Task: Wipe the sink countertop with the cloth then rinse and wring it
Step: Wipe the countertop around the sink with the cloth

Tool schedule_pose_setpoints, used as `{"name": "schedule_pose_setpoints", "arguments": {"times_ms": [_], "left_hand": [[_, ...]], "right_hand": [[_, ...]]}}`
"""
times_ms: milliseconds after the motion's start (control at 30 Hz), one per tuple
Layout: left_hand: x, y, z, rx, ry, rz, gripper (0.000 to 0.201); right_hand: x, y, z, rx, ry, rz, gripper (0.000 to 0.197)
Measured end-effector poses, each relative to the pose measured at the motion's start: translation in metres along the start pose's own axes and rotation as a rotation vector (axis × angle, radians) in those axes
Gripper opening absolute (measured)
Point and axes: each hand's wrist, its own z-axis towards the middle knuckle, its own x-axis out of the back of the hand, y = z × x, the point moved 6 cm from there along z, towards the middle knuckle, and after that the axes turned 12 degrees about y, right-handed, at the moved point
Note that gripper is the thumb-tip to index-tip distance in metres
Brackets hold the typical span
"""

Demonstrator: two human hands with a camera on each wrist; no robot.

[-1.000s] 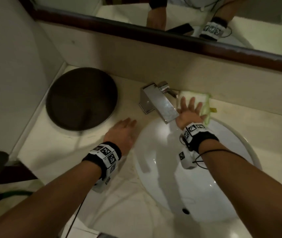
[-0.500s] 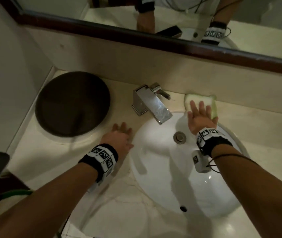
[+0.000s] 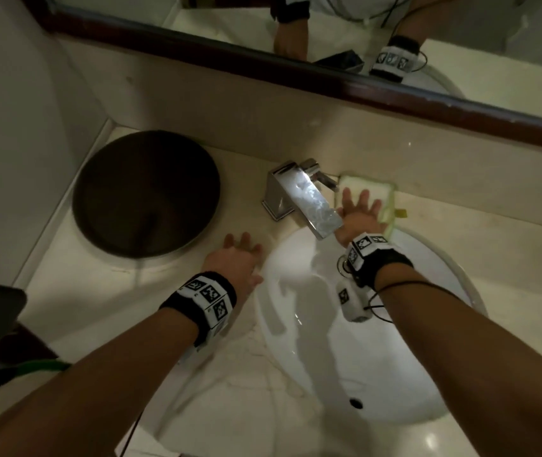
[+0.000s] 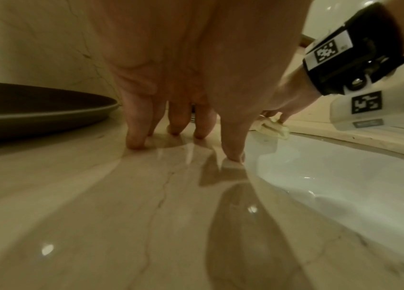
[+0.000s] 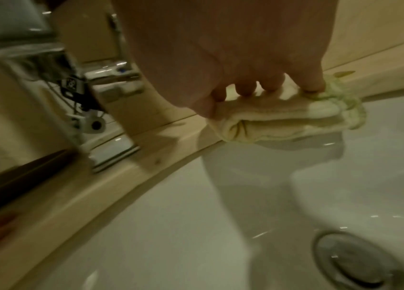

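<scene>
The faucet (image 3: 299,192) stands behind the sink (image 3: 428,374). The cloth (image 3: 367,189) lies right of it on the countertop (image 3: 98,308); the round lid (image 3: 146,194) lies left.

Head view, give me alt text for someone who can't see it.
A right hand presses a cloth flat on the countertop behind a white sink, beside the faucet. The left hand rests flat near a dark round plate.

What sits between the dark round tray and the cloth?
The chrome faucet, seen in the head view, stands between the dark round tray and the cloth.
</scene>
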Motion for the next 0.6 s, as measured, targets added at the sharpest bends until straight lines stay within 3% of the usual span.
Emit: {"name": "schedule_pose_setpoints", "arguments": {"times_ms": [100,167,367,600], "left_hand": [[-0.002,-0.002,0.0,0.008,-0.015,-0.002,0.068],[-0.003,-0.002,0.0,0.008,-0.018,-0.004,0.069],[-0.003,-0.004,0.0,0.009,-0.009,-0.048,0.069],[-0.004,-0.004,0.001,0.029,-0.003,-0.069,0.069]], "right_hand": [[-0.017,-0.041,-0.026,0.189,0.028,-0.107,0.068],[-0.025,-0.055,-0.037,0.236,0.04,-0.126,0.063],[-0.015,-0.035,-0.026,0.313,0.046,-0.237,0.066],[0.01,-0.008,-0.013,0.136,0.047,-0.095,0.055]]}}
